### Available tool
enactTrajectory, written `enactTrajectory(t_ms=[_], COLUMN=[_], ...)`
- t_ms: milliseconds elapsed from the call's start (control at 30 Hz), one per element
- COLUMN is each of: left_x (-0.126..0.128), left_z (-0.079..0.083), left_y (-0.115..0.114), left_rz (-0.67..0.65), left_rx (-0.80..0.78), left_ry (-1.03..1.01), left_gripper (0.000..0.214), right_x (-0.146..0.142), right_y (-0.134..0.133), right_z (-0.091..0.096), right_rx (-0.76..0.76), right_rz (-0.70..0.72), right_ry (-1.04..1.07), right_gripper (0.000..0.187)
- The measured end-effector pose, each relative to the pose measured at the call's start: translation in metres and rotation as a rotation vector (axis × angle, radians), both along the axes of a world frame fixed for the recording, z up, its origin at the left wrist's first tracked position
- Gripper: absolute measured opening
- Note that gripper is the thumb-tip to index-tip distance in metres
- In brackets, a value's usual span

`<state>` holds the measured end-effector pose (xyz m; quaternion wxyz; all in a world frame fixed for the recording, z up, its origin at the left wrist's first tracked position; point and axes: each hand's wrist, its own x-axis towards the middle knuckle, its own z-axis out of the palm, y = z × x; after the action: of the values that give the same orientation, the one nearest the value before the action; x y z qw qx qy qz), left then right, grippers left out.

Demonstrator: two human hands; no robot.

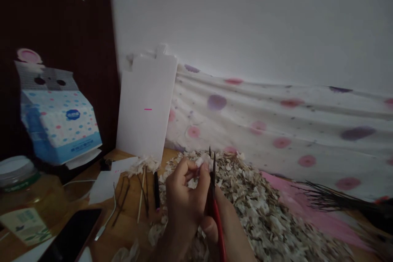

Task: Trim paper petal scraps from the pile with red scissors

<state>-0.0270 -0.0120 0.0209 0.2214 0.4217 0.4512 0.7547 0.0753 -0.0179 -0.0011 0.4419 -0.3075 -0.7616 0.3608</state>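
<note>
Item: my left hand, raised, fingers curled, thumb and fingertips pressed together, pinching a white flake.

Item: my right hand, closed around a red-handled pointed tool, just beside the left hand. The tool's long axis runs nearly upright in view, black tips pointing up and away from me, level with the flake.

Item: a heap of pale flakes, directly under both hands, on a wooden table.

Also at hand: dark slender sticks, left of the heap; a phone, further left.
</note>
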Motion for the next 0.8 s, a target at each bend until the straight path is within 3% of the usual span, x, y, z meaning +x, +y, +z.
enactTrajectory(t_ms=[300, 800], left_x=[-0.007, -0.016], left_z=[-0.001, 0.002], left_y=[0.001, 0.002], left_rz=[-0.075, -0.145], left_rx=[-0.029, -0.043], left_ry=[-0.005, -0.073], left_gripper=[0.027, 0.025], right_x=[0.004, 0.006], right_y=[0.005, 0.003], right_z=[-0.009, 0.004], right_rx=[0.021, -0.068], right_rz=[-0.030, -0.148], right_ry=[-0.087, -0.269], right_gripper=[0.084, 0.084])
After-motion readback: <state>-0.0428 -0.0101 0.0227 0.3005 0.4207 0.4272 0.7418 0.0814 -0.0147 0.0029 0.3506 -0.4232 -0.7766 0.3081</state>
